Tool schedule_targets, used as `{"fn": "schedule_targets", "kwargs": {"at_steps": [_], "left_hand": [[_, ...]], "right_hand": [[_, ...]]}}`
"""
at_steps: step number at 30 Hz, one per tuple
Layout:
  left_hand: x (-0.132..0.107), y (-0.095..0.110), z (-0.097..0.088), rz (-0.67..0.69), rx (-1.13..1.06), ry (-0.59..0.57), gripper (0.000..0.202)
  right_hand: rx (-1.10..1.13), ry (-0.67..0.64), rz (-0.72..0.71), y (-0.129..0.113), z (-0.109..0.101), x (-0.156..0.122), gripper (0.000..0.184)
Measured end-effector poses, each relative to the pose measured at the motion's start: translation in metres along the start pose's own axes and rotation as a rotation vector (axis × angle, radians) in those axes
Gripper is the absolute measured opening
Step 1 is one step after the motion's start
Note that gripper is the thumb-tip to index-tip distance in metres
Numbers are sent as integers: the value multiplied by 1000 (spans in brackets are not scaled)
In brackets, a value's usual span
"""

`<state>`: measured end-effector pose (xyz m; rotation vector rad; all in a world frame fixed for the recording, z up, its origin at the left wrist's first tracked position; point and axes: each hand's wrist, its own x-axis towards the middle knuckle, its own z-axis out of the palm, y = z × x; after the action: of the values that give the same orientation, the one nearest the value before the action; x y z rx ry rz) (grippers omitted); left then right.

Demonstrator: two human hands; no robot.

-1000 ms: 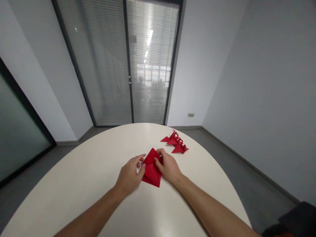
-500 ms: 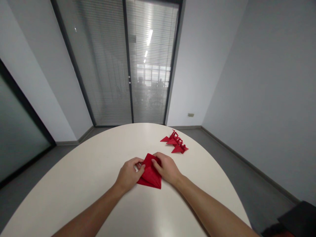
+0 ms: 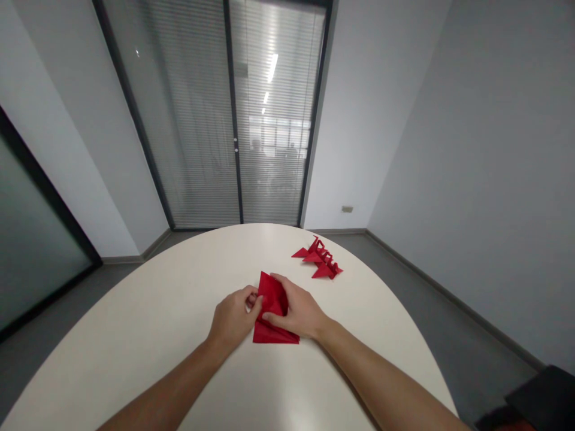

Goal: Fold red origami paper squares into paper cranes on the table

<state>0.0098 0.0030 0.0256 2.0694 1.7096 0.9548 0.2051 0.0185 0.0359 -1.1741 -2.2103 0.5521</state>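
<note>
Between my hands is a folded sheet of red paper (image 3: 272,296), its layers partly parted and its straight lower edge toward me. My left hand (image 3: 235,313) pinches the paper's left edge between thumb and fingers. From the right, my right hand (image 3: 300,307) grips it, the thumb lying across the front and the fingers behind the upper right edge. The fingertips behind the paper are hidden. Beyond my right hand, several red folded paper cranes (image 3: 320,258) stand close together in a row.
A round, cream-coloured table (image 3: 188,299) lies under my hands. Past it are a glass partition with blinds (image 3: 269,167) and pale walls (image 3: 485,179). A black object (image 3: 543,395), cut off by the frame, is at the lower right.
The red paper has turned and its top corner now points up to the left. My right thumb has moved left and down across it. The cranes have stayed put.
</note>
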Motion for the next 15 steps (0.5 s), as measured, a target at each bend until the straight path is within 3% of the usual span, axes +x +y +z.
{"fn": "schedule_targets", "kwargs": {"at_steps": [5,10,15], "left_hand": [[1,-4,3,-38,32,18,9],[1,-11,9,20,69,28,31],[-1,-17,12,70,125,31,33]], "right_hand": [[-16,-11,8,4,2,0,85],[-10,0,-21,9,7,0,82],[-31,63,-41,13,11,1,81]]}}
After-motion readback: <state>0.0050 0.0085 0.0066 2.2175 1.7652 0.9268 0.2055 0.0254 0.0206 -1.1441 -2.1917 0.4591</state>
